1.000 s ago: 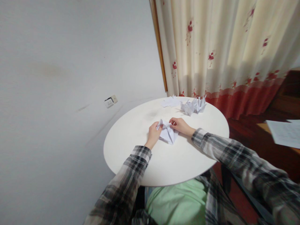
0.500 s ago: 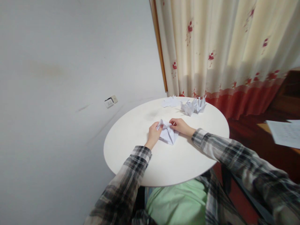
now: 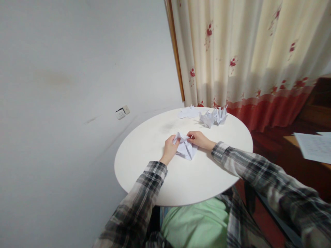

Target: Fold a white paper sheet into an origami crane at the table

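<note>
A sheet of folded white paper (image 3: 186,150) is between my hands, just above or resting on the round white table (image 3: 144,165); its near corner points toward me. My left hand (image 3: 169,148) grips its left side, thumb on top and fingers hidden behind. On the upper right edge, my right hand (image 3: 199,139) pinches the paper between thumb and fingertips. Several folds and creases show on its face, and a flap stands up at the top left. Beyond my right hand sit folded white paper figures (image 3: 212,117) with pointed tips.
Flat white paper (image 3: 188,112) lies at the table's far edge. A wall with a socket (image 3: 120,113) is on the left, and a flowered curtain (image 3: 232,51) hangs behind. To the right, printed sheets (image 3: 314,146) lie on a wooden surface.
</note>
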### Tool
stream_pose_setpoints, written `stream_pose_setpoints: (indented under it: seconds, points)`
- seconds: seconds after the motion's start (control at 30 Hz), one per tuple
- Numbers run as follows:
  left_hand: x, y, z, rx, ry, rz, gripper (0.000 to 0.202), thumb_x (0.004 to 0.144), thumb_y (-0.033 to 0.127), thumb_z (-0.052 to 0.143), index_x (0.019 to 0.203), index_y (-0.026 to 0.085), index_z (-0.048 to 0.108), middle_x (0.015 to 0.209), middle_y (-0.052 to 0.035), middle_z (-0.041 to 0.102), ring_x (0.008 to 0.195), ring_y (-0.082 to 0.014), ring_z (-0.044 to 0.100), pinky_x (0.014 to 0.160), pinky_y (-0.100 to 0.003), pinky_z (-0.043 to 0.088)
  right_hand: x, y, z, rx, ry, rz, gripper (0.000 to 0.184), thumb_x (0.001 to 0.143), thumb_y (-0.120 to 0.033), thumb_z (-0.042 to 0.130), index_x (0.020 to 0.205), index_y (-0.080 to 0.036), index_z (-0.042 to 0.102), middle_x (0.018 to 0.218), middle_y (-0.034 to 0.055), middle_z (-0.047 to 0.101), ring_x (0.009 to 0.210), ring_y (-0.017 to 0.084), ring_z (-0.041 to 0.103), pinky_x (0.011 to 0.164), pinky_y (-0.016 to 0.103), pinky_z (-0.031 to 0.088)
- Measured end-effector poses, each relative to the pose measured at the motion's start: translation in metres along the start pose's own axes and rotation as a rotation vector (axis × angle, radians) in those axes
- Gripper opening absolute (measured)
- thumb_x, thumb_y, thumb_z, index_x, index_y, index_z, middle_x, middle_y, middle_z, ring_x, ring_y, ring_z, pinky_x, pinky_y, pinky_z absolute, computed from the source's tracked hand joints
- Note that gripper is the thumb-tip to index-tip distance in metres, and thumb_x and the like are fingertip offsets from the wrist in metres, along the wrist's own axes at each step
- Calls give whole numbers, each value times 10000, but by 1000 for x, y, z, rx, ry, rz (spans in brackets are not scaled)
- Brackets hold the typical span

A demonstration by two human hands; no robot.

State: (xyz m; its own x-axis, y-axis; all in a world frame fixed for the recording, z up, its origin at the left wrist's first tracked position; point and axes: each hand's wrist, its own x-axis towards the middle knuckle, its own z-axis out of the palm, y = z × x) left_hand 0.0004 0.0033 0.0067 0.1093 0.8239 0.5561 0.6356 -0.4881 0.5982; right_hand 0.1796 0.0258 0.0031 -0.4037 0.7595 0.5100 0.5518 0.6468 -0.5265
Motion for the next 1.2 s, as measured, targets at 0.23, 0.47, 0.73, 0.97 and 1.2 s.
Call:
stream_pose_setpoints:
  seconds: [0.23,0.47,0.73,0.97,1.2]
  points:
    - [-1,-6,2,-9,-33,25,210,761,324,454,737,145,561,671,1,548,642,-108,479,586,-206,370,0,-2,-2,-16,-18,-14,111,702,-155,527,770,-139,612,663,1,591,592,85,485,585,183,347]
    - [0,-8,3,-11,-49,13,182,749,292,471,785,146,573,730,-13,577,683,-115,505,633,-217,393,0,-3,-3,-14,-10,-21,110,706,-163,531,774,-136,614,681,11,598,601,89,490,588,186,352]
    - [1,-9,3,-41,-62,-7,138,714,255,505,745,143,580,700,-8,582,663,-114,503,585,-204,386,0,1,-3,-21,-19,12,97,705,-191,561,761,-164,637,616,-12,597,559,80,488,549,177,318]
    - [-1,-4,2,-61,-82,-22,96,667,197,534,711,136,592,693,-4,599,659,-115,526,589,-206,406,0,3,-1,-57,-45,24,99,700,-217,578,745,-173,654,636,-1,620,554,82,491,527,178,304]
    - [-3,0,0,-94,-122,6,217,591,121,584,803,142,625,801,-31,640,735,-135,566,664,-234,444,2,2,-1,-86,-56,-11,85,690,-191,589,732,-168,659,690,17,636,604,93,513,569,182,330]
